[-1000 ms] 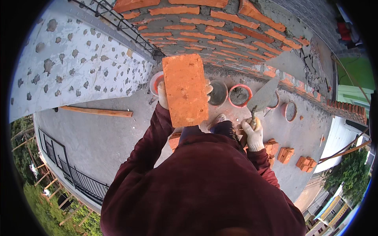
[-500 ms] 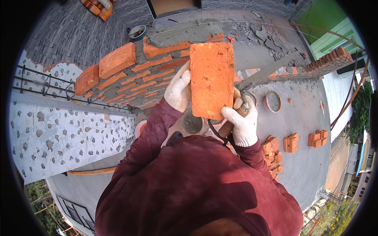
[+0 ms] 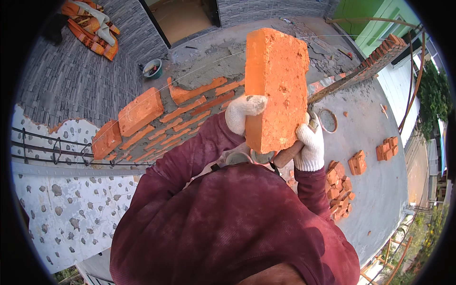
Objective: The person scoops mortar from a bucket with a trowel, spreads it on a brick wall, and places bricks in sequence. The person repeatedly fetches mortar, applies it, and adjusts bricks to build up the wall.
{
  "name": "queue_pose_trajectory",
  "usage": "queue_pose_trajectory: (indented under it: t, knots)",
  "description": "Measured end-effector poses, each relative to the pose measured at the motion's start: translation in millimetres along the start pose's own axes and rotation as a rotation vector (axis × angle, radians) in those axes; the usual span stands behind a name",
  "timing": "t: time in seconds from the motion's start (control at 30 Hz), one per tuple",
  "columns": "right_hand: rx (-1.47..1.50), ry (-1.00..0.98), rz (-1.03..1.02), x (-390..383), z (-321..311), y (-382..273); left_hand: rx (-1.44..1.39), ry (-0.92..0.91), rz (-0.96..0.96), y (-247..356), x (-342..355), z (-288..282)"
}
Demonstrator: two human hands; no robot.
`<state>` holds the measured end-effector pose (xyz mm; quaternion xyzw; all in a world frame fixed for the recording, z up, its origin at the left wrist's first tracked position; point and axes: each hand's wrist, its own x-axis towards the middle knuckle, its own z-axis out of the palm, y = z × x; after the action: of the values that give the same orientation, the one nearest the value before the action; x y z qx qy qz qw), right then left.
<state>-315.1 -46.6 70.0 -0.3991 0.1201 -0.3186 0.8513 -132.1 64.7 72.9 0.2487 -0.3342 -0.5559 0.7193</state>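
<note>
An orange-red brick [image 3: 282, 80] is held up in front of me, turned so that a long narrow side shows beside its pitted broad face. My left hand [image 3: 243, 114], in a white knit glove, is closed on the brick's lower left side. My right hand [image 3: 310, 145], gloved the same way, grips a trowel handle while touching the brick's lower right edge. The trowel's blade [image 3: 327, 88] points up to the right, partly hidden behind the brick. Beyond lies a brick wall [image 3: 187, 111] with grey mortar on its top and a line stretched over it.
Buckets [image 3: 328, 120] stand on the concrete floor [image 3: 368, 99] below. Brick stacks [image 3: 336, 190] lie at the right. Rebar [image 3: 42, 147] runs along the left wall. Behind are a basin [image 3: 152, 69], broken rubble, a doorway [image 3: 180, 21] and bent poles [image 3: 414, 80].
The view has shifted from the floor and buckets onto the wall top. The brick has been raised toward the wall and turned to show its side, with both hands now at it.
</note>
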Motion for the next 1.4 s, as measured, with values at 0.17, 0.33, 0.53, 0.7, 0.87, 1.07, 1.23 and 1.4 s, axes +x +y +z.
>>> queue_pose_trajectory:
  t: [0.17, 0.33, 0.53, 0.7, 0.87, 1.07, 1.23, 1.4]
  knots:
    - [-0.094, 0.148, -0.13, 13, 62, -7, -0.097, -0.161, 0.039, 129, 32, 5]
    - [-0.438, 0.49, -0.04, -13, -33, 22, 1.059, 0.015, -0.138, 259, 68, -71]
    - [-0.422, 0.79, 0.142, -78, -127, 119, 1.963, 0.12, -0.143, 213, 96, -138]
    - [-0.442, 0.935, 0.23, -121, -140, 144, 2.028, 0.101, -0.292, 171, 105, -157]
    - [-0.504, 0.96, 0.284, -136, -148, 144, 2.116, 0.091, -0.306, 151, 103, -145]
    - [-0.641, 0.908, 0.336, -117, -138, 135, 2.147, 0.089, -0.348, 146, 99, -146]
    - [-0.664, 0.843, 0.37, -106, -134, 140, 2.162, 0.133, -0.368, 143, 101, -143]
    - [-0.582, 0.842, 0.395, -100, -116, 142, 2.134, 0.162, -0.282, 138, 100, -141]
